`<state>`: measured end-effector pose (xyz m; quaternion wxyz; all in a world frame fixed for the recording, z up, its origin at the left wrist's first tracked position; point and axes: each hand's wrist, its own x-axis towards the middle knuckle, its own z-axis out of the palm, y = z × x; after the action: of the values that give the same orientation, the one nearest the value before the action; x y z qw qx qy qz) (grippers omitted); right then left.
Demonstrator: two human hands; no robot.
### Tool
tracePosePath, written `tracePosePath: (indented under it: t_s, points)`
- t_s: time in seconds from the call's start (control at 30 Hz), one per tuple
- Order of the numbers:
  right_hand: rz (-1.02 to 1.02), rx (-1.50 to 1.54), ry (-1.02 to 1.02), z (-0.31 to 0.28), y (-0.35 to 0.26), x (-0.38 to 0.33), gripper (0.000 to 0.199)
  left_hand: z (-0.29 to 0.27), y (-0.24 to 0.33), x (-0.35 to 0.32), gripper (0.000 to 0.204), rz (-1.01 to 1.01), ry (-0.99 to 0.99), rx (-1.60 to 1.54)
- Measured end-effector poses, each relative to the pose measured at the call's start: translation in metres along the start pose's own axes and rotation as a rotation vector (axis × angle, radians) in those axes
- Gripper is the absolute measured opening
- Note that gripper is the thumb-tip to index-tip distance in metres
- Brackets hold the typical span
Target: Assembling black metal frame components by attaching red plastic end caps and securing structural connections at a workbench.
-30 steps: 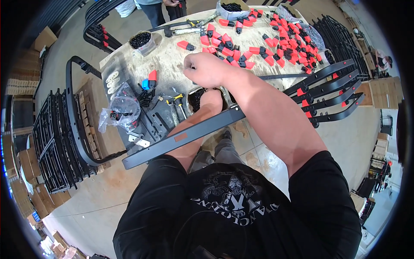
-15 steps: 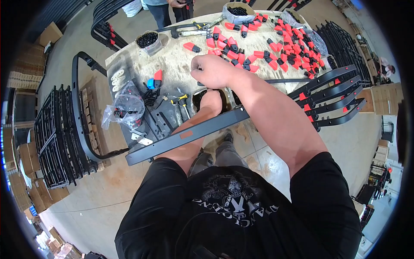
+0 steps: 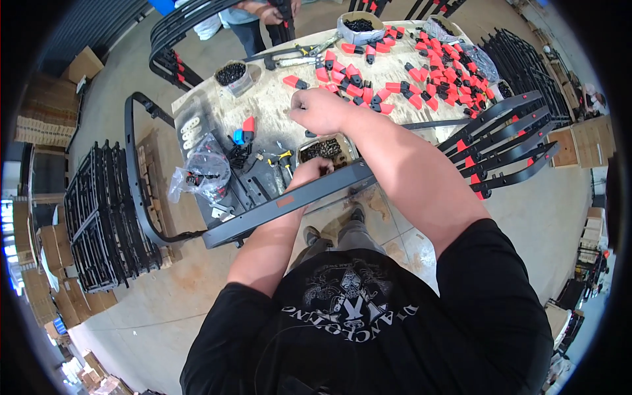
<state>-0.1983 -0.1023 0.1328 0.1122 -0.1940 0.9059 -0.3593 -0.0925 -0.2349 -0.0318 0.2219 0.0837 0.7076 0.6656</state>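
My right hand (image 3: 320,110) is closed in a fist above the middle of the table; whatever it may hold is hidden. Just nearer to me, my left hand (image 3: 318,167) has its fingers curled at the near side of a square tub (image 3: 302,157) of small dark parts. What those fingers hold, if anything, is too small to make out. A black metal bar (image 3: 263,209) with a rectangular slot slants over my left forearm and runs toward my right forearm. Its left end appears joined to a curved black frame (image 3: 133,164).
Red-and-black plastic end pieces (image 3: 454,72) are heaped on the wooden table (image 3: 263,112). Hand tools (image 3: 280,161) and a clear plastic bag (image 3: 209,164) lie at left. Black frames (image 3: 507,141) jut out at right, others (image 3: 99,217) stack at left. Another person (image 3: 253,29) stands across the table.
My left hand has drawn back from inside the tub toward its near side, uncovering the small parts. My right fist stays nearly in place. The view has shifted slightly.
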Motion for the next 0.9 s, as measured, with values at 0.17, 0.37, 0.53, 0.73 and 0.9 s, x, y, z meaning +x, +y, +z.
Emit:
tracePosePath:
  t_s: [0.17, 0.37, 0.53, 0.73, 0.9]
  points:
    - [0.006, 0.263, 0.158, -0.015, -0.006, -0.003, 0.042, 0.003, 0.034, -0.056, 0.016, -0.648, -0.059, -0.879]
    - [-0.066, 1.468, 0.634, -0.107, -0.044, -0.074, 0.032, 0.022, 0.059, -0.086, 0.012, -0.667, 0.043, -0.477]
    - [0.129, 1.363, 0.769, -0.089, 0.014, -0.210, 0.035, 0.041, 0.083, -0.095, 0.012, -0.545, -0.031, -0.390]
    - [0.983, 1.744, 0.249, 0.087, 0.084, -0.283, 0.030, 0.076, 0.100, -0.080, 0.020, -0.441, -0.194, -0.294]
    - [0.729, 2.068, 0.373, 0.088, 0.028, -0.241, 0.026, 0.095, 0.127, -0.088, 0.029, -0.203, -0.354, -0.028]
